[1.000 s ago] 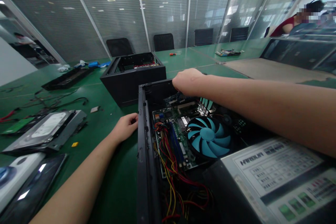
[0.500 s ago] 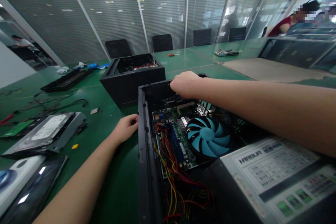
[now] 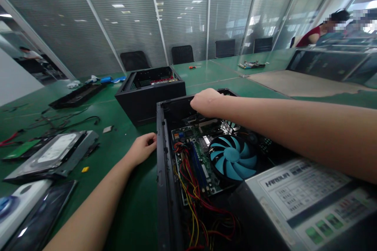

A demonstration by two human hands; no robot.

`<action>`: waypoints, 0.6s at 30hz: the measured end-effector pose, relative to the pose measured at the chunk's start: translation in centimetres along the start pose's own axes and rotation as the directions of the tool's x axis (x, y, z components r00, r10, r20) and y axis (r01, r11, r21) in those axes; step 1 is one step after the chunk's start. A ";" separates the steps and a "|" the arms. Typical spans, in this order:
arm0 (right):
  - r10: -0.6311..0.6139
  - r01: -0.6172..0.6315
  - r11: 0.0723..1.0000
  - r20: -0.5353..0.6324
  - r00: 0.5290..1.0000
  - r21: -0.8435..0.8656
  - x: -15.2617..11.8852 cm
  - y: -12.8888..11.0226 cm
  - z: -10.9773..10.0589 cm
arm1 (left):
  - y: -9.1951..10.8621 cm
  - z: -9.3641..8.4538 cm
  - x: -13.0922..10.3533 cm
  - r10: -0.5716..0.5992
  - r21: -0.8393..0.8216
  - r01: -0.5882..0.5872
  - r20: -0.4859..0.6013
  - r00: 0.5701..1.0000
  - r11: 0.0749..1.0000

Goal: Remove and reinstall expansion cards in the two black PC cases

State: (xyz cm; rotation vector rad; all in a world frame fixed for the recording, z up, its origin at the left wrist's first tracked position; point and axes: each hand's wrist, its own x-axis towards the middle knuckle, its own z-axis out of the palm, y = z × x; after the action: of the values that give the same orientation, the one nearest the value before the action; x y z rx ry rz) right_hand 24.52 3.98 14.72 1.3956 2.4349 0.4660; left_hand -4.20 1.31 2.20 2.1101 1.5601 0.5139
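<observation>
Open computer case (image 3: 161,172), just right of left hand (image 3: 142,150) and beneath right hand (image 3: 207,102), probably heavy and stiff, best held by opposite frame edges (image 3: 176,99), clear of fragile-looking fan (image 3: 232,155) and circuit board (image 3: 198,141); both hands curled, any hold impossible to tell.

On your far side, 4 black chairs (image 3: 134,61) line the green table (image 3: 212,71) before glass walls (image 3: 182,15) reflecting ceiling lights.

Blue fan (image 3: 232,156); green table (image 3: 134,200); orange-handled screwdriver (image 3: 193,67).
</observation>
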 end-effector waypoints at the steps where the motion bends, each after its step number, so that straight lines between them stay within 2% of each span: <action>1: -0.002 0.002 1.000 0.002 1.000 0.001 0.0 0.0 0.0 | 0.0 0.0 0.0 0.008 0.000 -0.008 0.003 1.000 1.000; 18: -0.025 0.026 1.000 0.027 0.999 -0.011 0.1 -0.4 0.5 | -0.9 0.3 0.2 0.043 -0.040 -0.044 -0.022 0.999 0.998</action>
State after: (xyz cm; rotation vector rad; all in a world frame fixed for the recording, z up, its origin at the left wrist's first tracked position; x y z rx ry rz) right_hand 24.35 3.99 14.11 1.3559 2.4222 0.4508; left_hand -4.69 1.70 1.40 2.1184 1.5056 0.5799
